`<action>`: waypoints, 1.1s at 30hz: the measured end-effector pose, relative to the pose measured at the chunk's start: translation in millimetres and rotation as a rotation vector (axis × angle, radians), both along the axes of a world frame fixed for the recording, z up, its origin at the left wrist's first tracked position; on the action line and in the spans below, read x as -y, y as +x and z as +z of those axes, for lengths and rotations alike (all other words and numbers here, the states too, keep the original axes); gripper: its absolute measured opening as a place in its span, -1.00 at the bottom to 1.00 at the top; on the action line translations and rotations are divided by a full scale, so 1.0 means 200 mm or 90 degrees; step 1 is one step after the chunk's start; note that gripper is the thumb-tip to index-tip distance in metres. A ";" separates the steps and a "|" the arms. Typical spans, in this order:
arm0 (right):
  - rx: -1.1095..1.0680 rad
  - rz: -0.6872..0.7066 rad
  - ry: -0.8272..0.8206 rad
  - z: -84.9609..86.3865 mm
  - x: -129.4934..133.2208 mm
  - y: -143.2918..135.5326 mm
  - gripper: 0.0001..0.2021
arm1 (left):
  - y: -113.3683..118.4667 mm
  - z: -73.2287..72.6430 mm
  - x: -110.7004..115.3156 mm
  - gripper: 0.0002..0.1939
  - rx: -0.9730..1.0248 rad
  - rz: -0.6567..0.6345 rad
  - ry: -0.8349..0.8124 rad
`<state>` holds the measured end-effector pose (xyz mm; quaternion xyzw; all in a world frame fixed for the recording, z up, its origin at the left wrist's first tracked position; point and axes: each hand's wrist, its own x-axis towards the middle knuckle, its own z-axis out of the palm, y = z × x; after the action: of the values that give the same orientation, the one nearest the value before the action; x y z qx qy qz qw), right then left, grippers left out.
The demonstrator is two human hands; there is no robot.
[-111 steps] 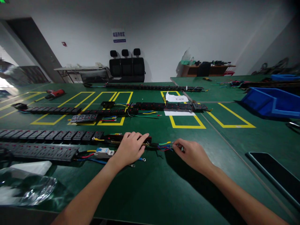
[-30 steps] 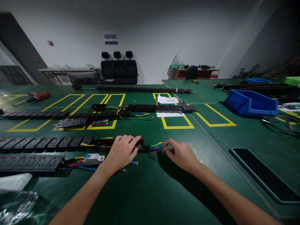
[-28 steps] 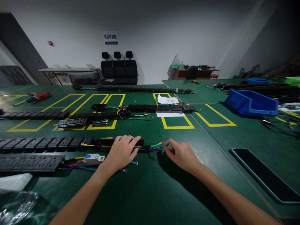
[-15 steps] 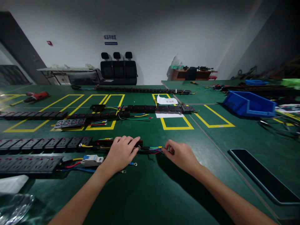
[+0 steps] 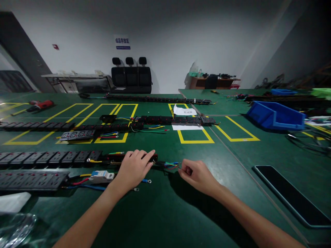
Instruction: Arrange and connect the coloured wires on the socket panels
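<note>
In the head view, my left hand (image 5: 133, 168) lies over a dark narrow strip part (image 5: 154, 157) with a reddish-brown edge. Its thumb is on the near side and its fingers are over the far side, gripping it from above. A bundle of thin coloured wires (image 5: 169, 164), blue, green and red, comes out of the part's right end. At the wires' tips my right hand (image 5: 198, 174) is closed in a pinch on a wire; its exact hold is partly hidden. Left of my left hand, a black power strip (image 5: 51, 158) lies in line with the part.
A second power strip (image 5: 33, 181) and a white-blue circuit breaker (image 5: 102, 176) with ring-ended wires lie nearer. A phone (image 5: 292, 194) lies at right, a blue bin (image 5: 276, 115) behind it. More strips (image 5: 165, 120) and a red drill (image 5: 41, 106) lie farther back.
My right hand has shifted slightly down at the wire tips. The wires have spread, and the yellow tip seen before no longer shows. My left hand stays in place.
</note>
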<state>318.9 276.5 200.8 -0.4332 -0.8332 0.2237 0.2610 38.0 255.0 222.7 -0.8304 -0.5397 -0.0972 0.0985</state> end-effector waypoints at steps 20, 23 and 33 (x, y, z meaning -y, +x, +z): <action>0.117 -0.127 0.078 0.01 -0.05 0.04 -0.85 | 0.00 0.01 -0.01 -0.59 0.014 -0.002 -0.015; 0.115 -0.129 0.070 -0.01 -0.06 0.04 -0.87 | 0.00 0.01 0.00 -0.59 0.015 -0.002 -0.015; 0.078 0.010 0.098 -0.02 -0.06 0.04 -0.71 | 0.01 0.02 0.00 -0.60 0.018 -0.001 -0.023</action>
<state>327.9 288.0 197.6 -0.4181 -0.8658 0.1343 0.2400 39.2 255.6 226.2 -0.8311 -0.5420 -0.0993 0.0756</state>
